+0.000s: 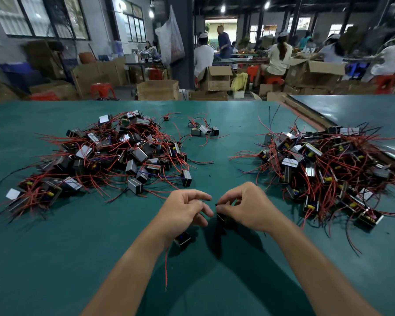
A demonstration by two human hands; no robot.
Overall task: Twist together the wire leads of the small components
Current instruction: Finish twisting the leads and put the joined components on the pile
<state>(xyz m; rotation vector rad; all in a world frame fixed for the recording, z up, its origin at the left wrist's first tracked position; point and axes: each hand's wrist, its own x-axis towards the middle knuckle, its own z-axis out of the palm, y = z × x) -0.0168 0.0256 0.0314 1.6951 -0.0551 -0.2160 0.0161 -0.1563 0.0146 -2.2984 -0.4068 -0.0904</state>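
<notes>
The left hand (185, 208) covers the top of one small component (182, 240), only its near corner peeking out. The right hand (244, 206) hides nearly all of a dark component (221, 218). The wire leads (206, 200) pinched between them: too thin, perhaps touching. The right pile (324, 165) runs off the right edge; far workers (279, 55) blur.

Even overhead light, soft arm shadows, blurred background, wide-angle edge bending.

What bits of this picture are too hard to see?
Head view:
- Wire ends between the left hand and right hand: fingers hide whether they are twisted.
- Component under the left hand: mostly hidden by the wrist.
- Right pile: cut off by the right edge.
</notes>
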